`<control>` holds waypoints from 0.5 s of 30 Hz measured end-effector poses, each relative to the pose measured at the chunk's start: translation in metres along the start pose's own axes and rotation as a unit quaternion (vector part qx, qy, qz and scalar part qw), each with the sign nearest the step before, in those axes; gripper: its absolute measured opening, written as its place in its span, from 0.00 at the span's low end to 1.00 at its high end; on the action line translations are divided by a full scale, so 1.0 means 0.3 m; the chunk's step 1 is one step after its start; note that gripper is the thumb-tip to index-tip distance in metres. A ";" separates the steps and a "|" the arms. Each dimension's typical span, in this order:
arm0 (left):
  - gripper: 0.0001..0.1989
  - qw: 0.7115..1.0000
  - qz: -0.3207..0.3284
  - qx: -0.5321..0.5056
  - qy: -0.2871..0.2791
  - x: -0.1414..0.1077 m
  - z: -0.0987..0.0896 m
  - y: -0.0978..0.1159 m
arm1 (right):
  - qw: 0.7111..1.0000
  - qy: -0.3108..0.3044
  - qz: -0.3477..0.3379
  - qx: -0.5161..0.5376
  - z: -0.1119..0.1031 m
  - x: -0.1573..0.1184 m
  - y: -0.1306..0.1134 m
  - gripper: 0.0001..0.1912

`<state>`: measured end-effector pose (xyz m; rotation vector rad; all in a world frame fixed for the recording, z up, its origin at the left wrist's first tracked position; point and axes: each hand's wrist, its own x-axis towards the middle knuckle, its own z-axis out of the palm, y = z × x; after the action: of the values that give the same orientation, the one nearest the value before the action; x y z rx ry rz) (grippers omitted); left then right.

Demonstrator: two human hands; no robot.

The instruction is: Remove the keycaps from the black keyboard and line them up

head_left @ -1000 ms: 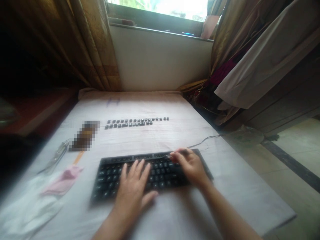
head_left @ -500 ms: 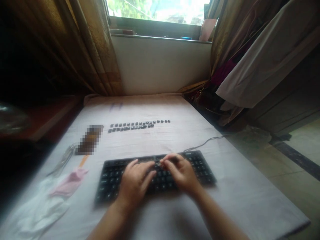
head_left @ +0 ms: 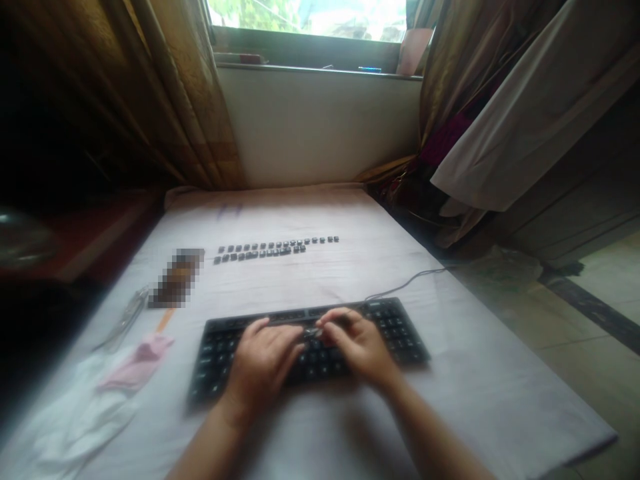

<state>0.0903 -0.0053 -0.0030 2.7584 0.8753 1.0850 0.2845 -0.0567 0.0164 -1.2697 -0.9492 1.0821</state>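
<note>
A black keyboard lies on the cloth-covered table, and both hands are over its upper middle. My left hand rests on the keys left of centre, its fingers bent together toward the right hand; whether it holds anything is hidden. My right hand is closed in a pinch above the keys, with a small thing at its fingertips too blurred to name. Two rows of small dark keycaps lie behind the keyboard. A cable runs from the keyboard's back to the right table edge.
On the left lie a pixelated dark object, an orange strip, a clear plastic packet, a pink cloth and a white cloth. Curtains flank the window behind the table.
My left hand has shifted slightly left, and its thumb is closer to the fingers. My right hand stays pinched at nearly the same spot. The whole view has moved a little.
</note>
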 end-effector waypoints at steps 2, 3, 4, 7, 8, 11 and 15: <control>0.09 1.000 0.007 0.001 0.007 -0.009 -0.005 -0.006 | 0.999 -0.012 0.035 0.032 -0.005 0.003 0.001 0.19; 0.09 1.000 0.010 0.001 0.009 -0.013 -0.007 -0.009 | 0.997 -0.015 0.058 0.051 -0.006 0.004 0.003 0.19; 0.09 1.000 0.013 -0.001 0.010 -0.016 -0.010 -0.011 | 0.995 -0.016 0.078 0.066 -0.005 0.004 0.006 0.19; 0.08 1.000 0.024 -0.013 0.005 -0.022 -0.015 -0.018 | 0.994 -0.009 0.085 0.066 0.005 0.000 0.014 0.20; 0.08 0.999 0.028 -0.020 0.004 -0.022 -0.017 -0.021 | 0.996 -0.009 0.068 0.051 0.011 -0.004 0.014 0.19; 0.08 0.998 0.034 -0.045 0.001 -0.023 -0.025 -0.029 | 1.000 -0.016 0.009 -0.003 0.024 -0.014 0.005 0.18; 0.09 0.997 0.023 -0.074 0.003 -0.026 -0.040 -0.033 | 0.993 0.008 -0.062 -0.097 0.021 -0.019 -0.012 0.13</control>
<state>0.0733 -0.0028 -0.0013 2.6678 0.7035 1.1176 0.2775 -0.0606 0.0207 -1.3559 -1.1261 0.8983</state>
